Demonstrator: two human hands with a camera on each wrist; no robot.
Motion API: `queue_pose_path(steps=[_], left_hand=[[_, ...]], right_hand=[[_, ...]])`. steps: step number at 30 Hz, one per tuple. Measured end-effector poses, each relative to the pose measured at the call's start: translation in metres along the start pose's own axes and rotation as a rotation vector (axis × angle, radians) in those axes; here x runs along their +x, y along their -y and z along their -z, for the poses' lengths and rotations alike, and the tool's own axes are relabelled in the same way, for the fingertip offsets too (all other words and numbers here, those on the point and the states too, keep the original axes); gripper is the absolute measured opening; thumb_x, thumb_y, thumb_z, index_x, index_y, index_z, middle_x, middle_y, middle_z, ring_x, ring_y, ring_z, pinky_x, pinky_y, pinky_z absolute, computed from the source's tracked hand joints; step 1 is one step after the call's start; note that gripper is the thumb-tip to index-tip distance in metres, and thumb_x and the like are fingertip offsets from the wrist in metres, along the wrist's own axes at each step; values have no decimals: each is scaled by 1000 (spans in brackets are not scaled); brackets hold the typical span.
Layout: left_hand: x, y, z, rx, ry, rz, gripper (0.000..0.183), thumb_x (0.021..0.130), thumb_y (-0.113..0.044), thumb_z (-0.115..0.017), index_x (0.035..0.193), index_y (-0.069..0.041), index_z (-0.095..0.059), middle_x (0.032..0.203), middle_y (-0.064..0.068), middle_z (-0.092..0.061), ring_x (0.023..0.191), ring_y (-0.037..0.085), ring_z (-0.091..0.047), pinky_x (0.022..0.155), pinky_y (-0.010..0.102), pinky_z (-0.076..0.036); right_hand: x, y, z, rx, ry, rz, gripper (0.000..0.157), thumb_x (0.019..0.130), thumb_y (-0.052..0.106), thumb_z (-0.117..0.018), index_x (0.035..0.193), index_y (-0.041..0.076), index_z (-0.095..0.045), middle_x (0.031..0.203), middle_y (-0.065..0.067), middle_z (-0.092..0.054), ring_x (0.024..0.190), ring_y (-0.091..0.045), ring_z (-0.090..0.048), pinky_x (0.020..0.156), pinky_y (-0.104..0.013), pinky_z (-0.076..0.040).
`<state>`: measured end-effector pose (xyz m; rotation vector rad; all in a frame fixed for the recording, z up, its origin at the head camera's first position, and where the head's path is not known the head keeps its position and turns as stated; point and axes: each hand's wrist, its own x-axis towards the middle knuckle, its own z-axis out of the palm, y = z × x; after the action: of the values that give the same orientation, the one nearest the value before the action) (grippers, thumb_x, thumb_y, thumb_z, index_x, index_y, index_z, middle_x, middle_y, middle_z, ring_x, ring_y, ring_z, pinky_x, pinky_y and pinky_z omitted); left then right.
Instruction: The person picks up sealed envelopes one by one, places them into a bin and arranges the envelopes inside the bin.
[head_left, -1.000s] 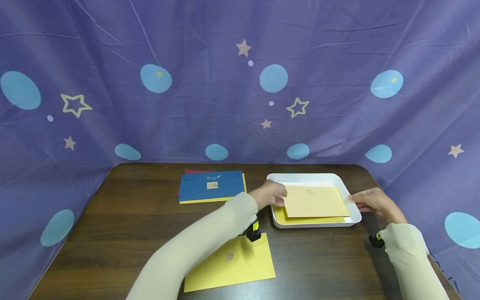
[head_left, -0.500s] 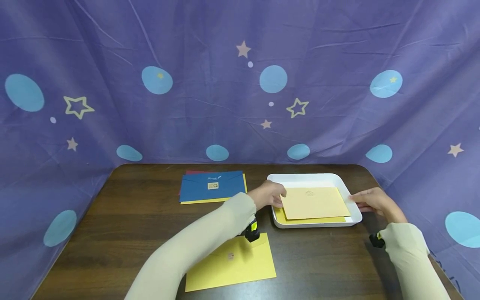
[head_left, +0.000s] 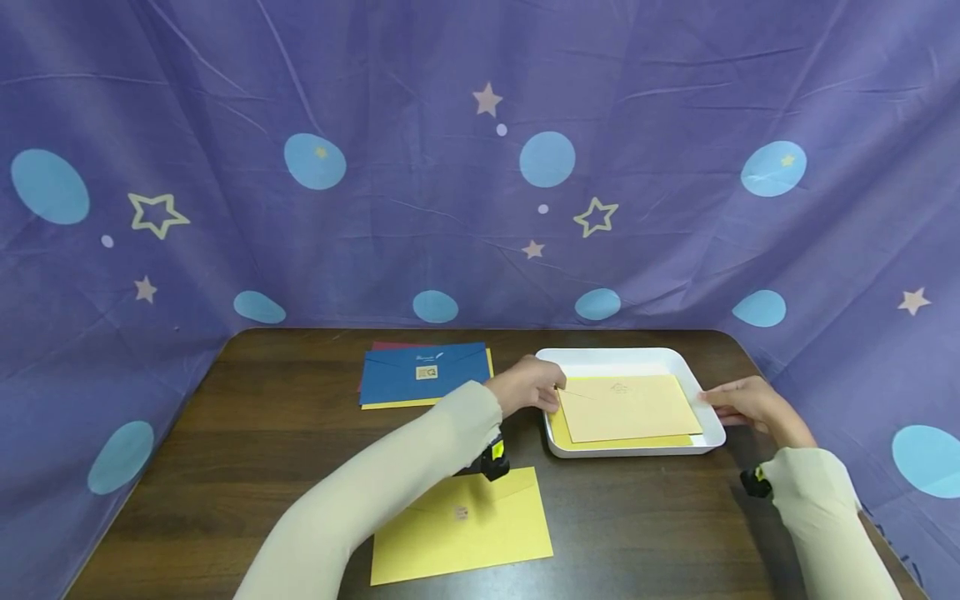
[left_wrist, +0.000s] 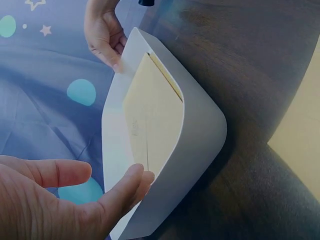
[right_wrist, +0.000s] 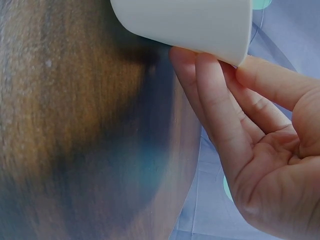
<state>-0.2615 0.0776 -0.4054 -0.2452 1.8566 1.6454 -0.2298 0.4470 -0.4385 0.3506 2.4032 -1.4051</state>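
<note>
A cream envelope (head_left: 628,408) lies on a yellow envelope (head_left: 562,429) inside the white tray (head_left: 600,357), at the right of the table in the head view. My left hand (head_left: 527,386) is at the tray's left rim, thumb and fingers apart with nothing between them; the left wrist view shows the fingertips (left_wrist: 134,172) close by the envelope's near end. On the tray's right side, my right hand (head_left: 750,402) pinches the wall, thumb (right_wrist: 270,77) at the rim and fingers (right_wrist: 215,85) against the outside.
A blue envelope (head_left: 397,379) lies over a yellow one (head_left: 397,406) and a red one (head_left: 386,345) at the back, left of the tray. A large yellow envelope (head_left: 487,533) lies in front, partly under the left forearm. A purple curtain (head_left: 450,208) hangs behind the wooden table (head_left: 247,467).
The cream envelope has settled slightly lower and nearer in the tray. My left hand has let go of it and drawn back a little to the left. My right hand stays at the tray.
</note>
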Motion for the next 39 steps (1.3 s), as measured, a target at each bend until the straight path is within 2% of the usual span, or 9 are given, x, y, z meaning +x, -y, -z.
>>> queue_pose_path(steps=[1, 11, 14, 16, 19, 21, 23, 30, 39], left_hand=[[-16, -5, 1, 13, 3, -5, 57, 93, 6, -57, 145, 14, -35, 129, 39, -58, 119, 48, -62, 102, 47, -56], [-39, 0, 19, 208, 35, -96, 35, 89, 2, -60, 122, 14, -60, 126, 28, -67, 121, 41, -65, 105, 49, -53], [-47, 3, 27, 343, 22, -123, 19, 89, -3, -64, 106, 6, -69, 114, 22, -73, 111, 37, -70, 102, 47, -56], [-51, 4, 34, 447, 16, -146, 6, 89, -3, -64, 84, 0, -67, 88, 13, -72, 85, 25, -72, 83, 37, -61], [-58, 6, 44, 604, 38, -206, 31, 87, 0, -62, 60, -11, -53, 57, -3, -48, 53, 9, -42, 52, 26, -38], [-65, 8, 51, 714, 59, -273, 44, 86, 2, -62, 51, -15, -41, 50, -6, -29, 49, 9, -22, 50, 26, -21], [-72, 10, 57, 824, 73, -349, 50, 85, 2, -64, 48, -17, -36, 48, -8, -21, 49, 9, -14, 49, 25, -16], [-95, 27, 67, 1119, 14, -480, 62, 80, -5, -78, 44, -20, -29, 46, -9, -17, 50, 8, -10, 48, 23, -11], [-104, 57, 77, 1336, -72, -412, 57, 70, -18, -92, 50, -20, -39, 50, -11, -32, 54, 9, -30, 47, 22, -24]], right_hand=[[0, 0, 0, -3, 1, -1, 37, 95, 12, -70, 112, -20, -66, 79, 1, -74, 70, -7, -70, 68, -29, -63], [0, -1, 0, -9, 5, -6, 41, 95, 13, -71, 115, -22, -63, 80, -1, -75, 71, -8, -70, 68, -29, -64], [0, -1, 0, -6, 1, -10, 39, 94, 13, -71, 113, -21, -65, 80, 0, -75, 71, -8, -71, 68, -29, -64], [0, -1, 0, -3, 0, -12, 38, 94, 13, -71, 113, -20, -66, 80, 0, -75, 71, -8, -71, 68, -29, -64], [0, -1, 0, 4, -2, -15, 38, 94, 13, -72, 112, -19, -66, 79, 1, -74, 70, -7, -70, 68, -28, -63], [0, -1, 0, 6, -3, -17, 37, 94, 13, -72, 111, -19, -67, 78, 2, -74, 69, -7, -69, 67, -28, -63], [0, -1, 0, 5, -7, -14, 36, 93, 14, -72, 110, -18, -68, 77, 3, -74, 69, -7, -69, 67, -27, -63], [1, -2, 0, 8, -4, -8, 34, 94, 13, -72, 109, -17, -69, 77, 2, -74, 69, -7, -70, 68, -28, -63], [0, 0, -1, 13, 0, -12, 34, 94, 13, -72, 110, -17, -68, 77, 2, -74, 70, -7, -70, 67, -28, -63]])
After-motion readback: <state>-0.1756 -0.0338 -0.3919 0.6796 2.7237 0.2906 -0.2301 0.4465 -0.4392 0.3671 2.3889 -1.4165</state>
